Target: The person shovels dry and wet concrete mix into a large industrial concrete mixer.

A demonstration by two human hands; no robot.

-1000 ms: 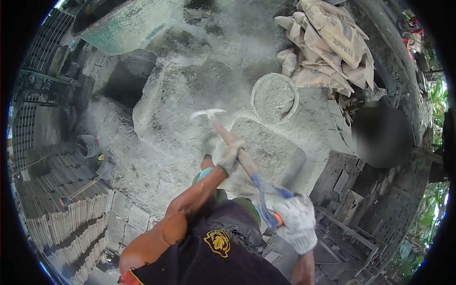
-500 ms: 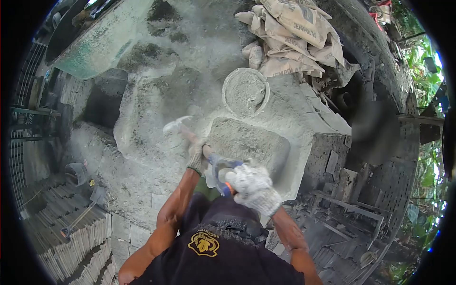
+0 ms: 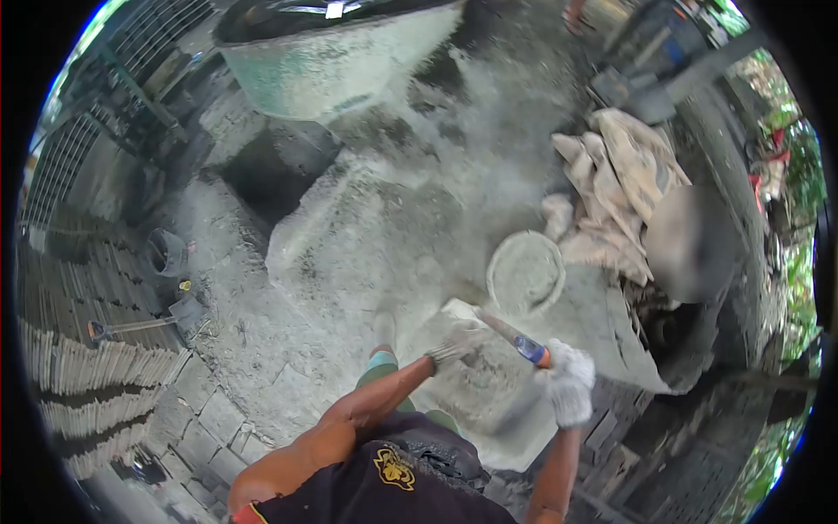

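- Head view: the hoe lies low across a heap of grey cement mix, its wooden handle slanting from lower right up to the left, with the blade end sunk at the pale edge of the heap and blurred.
- The right hand, in a white knitted glove caked with dust, sits at the butt of the handle just past a band of blue and orange; its fingers are wrapped shut around the wood, a grip at the far end that gives leverage.
- The left hand, in a grey dusty glove, is farther down toward the blade; it is smeared by motion, so I cannot tell whether its fingers are clamped on the handle or merely against it.
- The mix looks damp and granular, dark grey in the middle and powdery white along its rim, heaped on a rough concrete floor.
- Just beyond the heap stands a round bucket filled with the same grey powder, near enough to serve it.
- Behind the bucket lies a slumped pile of cement sacks, crumpled and tan.
- At the top stands a green-stained mixer drum, well apart.
- Stacked tiles fill the left side, with a shovel lying by them.
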